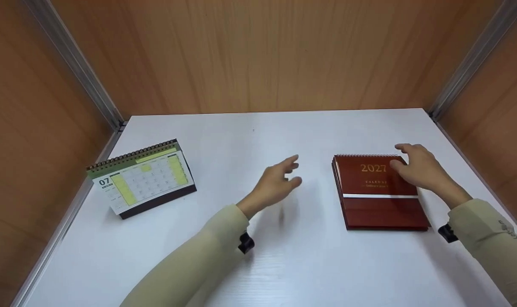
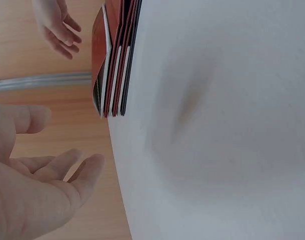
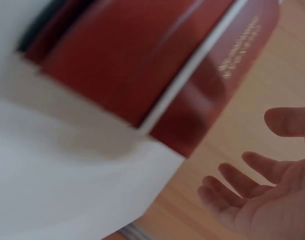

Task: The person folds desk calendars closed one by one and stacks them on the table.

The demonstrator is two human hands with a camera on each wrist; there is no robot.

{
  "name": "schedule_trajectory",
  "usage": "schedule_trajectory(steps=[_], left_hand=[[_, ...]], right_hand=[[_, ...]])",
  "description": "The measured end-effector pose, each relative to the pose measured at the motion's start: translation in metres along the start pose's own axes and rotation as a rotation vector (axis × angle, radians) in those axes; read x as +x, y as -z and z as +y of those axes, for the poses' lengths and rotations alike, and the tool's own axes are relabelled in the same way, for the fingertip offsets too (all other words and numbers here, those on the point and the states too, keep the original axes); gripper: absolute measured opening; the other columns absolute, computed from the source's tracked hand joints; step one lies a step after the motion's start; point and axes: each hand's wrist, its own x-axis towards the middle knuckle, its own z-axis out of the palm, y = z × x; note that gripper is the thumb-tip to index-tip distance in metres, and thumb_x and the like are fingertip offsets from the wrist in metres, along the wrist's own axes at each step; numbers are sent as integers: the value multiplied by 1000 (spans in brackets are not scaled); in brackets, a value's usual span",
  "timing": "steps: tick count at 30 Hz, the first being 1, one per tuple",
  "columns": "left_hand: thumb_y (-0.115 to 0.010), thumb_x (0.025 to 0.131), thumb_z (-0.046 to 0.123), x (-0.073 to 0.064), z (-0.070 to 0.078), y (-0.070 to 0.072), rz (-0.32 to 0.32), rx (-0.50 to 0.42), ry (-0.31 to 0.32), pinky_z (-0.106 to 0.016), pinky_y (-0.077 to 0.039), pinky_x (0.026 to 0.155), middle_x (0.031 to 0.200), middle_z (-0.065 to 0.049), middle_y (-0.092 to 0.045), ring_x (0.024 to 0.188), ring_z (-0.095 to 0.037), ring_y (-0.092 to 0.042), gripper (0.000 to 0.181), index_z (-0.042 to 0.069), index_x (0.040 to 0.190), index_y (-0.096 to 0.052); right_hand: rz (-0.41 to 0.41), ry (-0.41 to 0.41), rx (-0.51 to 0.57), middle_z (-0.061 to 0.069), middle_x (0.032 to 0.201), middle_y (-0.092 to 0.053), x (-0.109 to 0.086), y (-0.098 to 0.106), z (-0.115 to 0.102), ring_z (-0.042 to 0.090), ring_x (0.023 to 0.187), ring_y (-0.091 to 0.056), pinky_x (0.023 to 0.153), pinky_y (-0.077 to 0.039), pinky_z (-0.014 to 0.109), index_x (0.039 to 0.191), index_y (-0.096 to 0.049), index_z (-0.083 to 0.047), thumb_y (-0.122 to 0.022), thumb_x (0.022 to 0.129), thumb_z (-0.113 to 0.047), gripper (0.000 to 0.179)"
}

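Observation:
A dark red desk calendar [image 1: 382,213] marked 2027 lies folded on the right side of the white table, a white band across its cover. Over its upper right corner hovers my right hand [image 1: 420,166], thumb and fingers spread with nothing between them. In the right wrist view the fingers [image 3: 257,185] are apart from the red cover [image 3: 142,55]. My left hand [image 1: 275,183] hangs above the middle of the table, to the left of the red calendar, fingers loosely bent and holding nothing. In the left wrist view, layered edges of the red calendar [image 2: 117,75] show beyond this hand.
A second desk calendar [image 1: 145,177], green and white with page 07 showing, stands tilted at the table's left. Wooden panels [image 1: 258,55] with metal corner posts enclose the white table [image 1: 224,140] at the back and both sides.

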Motion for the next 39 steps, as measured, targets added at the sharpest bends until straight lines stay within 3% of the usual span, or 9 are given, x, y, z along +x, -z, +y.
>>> schedule_trajectory(steps=[8, 14, 19, 28, 39], left_hand=[[-65, 105, 18, -20, -15, 50, 142, -21, -19, -40, -47, 117, 155, -11, -57, 142, -29, -55, 61, 14, 162, -44], [-64, 106, 15, -43, -27, 84, 260, -65, -35, -44, -46, 118, 153, -13, -59, 141, -30, -55, 59, 13, 161, -45], [-64, 106, 13, -64, -41, 107, 346, -102, -11, -44, -46, 118, 153, -12, -59, 141, -31, -55, 58, 13, 161, -45], [-63, 106, 11, -99, -69, 137, 511, -26, -17, -41, -47, 118, 153, -13, -55, 138, -31, -57, 57, 11, 160, -46], [-64, 104, 7, -141, -86, 160, 727, 63, -36, -41, -48, 116, 150, -11, -55, 134, -28, -59, 56, 11, 158, -50]], right_hand=[[7, 65, 82, 36, 149, -49, 11, -2, -46, 57, 137, -47, 108, -42, 73, 157, -44, 6, -58, 108, -27, 60], [-10, 96, 162, 27, 153, -51, 21, -14, -83, 49, 142, -47, 114, -42, 67, 158, -46, 0, -56, 109, -29, 57], [-32, 127, 237, 25, 154, -52, 31, -26, -115, 47, 143, -49, 114, -45, 61, 158, -47, -2, -56, 109, -26, 55], [-97, 127, 401, 16, 157, -53, 46, -48, -169, 35, 144, -52, 114, -48, 55, 159, -49, -11, -58, 109, -29, 54], [-163, 115, 534, 8, 154, -57, 59, -69, -226, 27, 140, -54, 115, -48, 50, 158, -51, -17, -60, 108, -33, 54]])
